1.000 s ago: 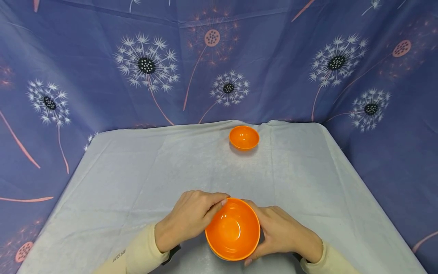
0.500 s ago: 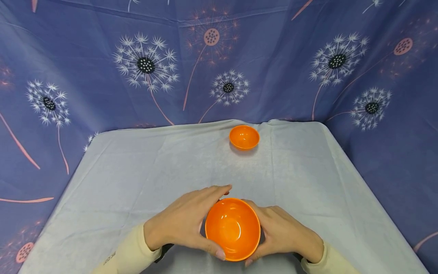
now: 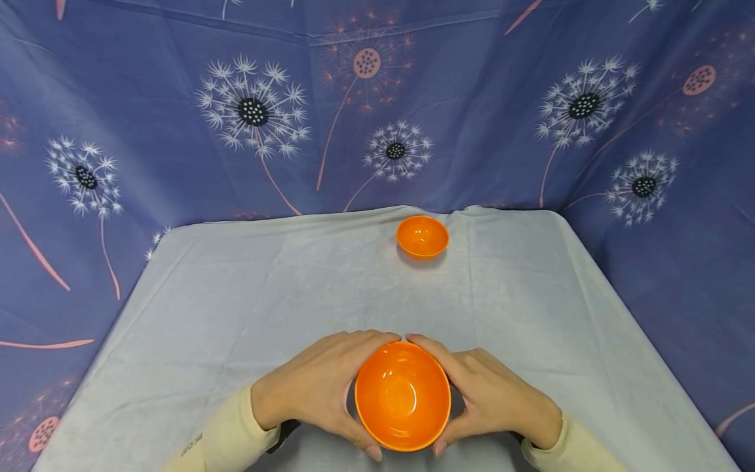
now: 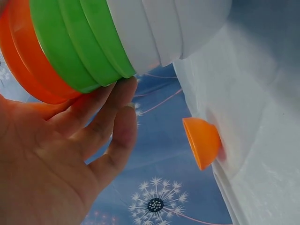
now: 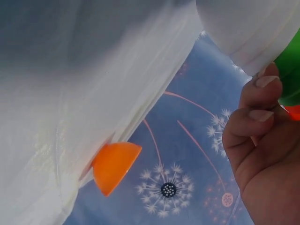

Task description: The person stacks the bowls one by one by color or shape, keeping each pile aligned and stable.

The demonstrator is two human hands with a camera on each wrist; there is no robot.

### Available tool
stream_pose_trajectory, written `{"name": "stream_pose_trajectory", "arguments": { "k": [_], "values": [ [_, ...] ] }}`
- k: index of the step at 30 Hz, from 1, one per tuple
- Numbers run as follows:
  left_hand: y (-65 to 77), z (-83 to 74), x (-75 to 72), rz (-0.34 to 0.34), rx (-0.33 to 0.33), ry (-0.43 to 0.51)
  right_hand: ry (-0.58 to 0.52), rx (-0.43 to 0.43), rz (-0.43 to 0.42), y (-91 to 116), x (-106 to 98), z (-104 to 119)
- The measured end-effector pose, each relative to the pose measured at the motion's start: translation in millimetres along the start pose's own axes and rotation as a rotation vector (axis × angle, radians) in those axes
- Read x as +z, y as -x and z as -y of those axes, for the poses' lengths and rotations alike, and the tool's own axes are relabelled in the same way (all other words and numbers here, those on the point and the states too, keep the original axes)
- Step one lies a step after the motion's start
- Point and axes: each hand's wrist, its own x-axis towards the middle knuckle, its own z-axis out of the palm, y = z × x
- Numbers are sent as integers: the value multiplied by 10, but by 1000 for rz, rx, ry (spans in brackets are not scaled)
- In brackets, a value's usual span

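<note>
A stack of nested bowls (image 3: 403, 396) stands upright at the near side of the table, its top bowl orange inside. In the left wrist view the stack (image 4: 79, 47) shows orange bowls at the top, green ones in the middle and white ones at the bottom. My left hand (image 3: 321, 383) curves round its left side, thumb at the near rim and fingers along the far side. From the right, my right hand (image 3: 492, 396) grips it the same way. In the right wrist view this hand's fingers (image 5: 257, 124) bend against the green and white bowls.
A single smaller orange bowl (image 3: 422, 237) sits upright near the table's far edge, a little right of the middle. A pale cloth (image 3: 283, 282) covers the table. Blue curtains (image 3: 460, 118) with a dandelion print hang behind and at both sides.
My left hand has come off the far left rim, opened with its thumb round to the near side, and taken hold again. My right index finger has shifted along the far rim.
</note>
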Motion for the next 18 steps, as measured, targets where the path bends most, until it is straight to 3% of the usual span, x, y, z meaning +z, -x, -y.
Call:
{"name": "stream_pose_trajectory", "arguments": {
  "k": [18],
  "values": [
    [15, -19, 10, -14, -15, -45, -13, -15, 33, -15, -28, 22]
  ]
}}
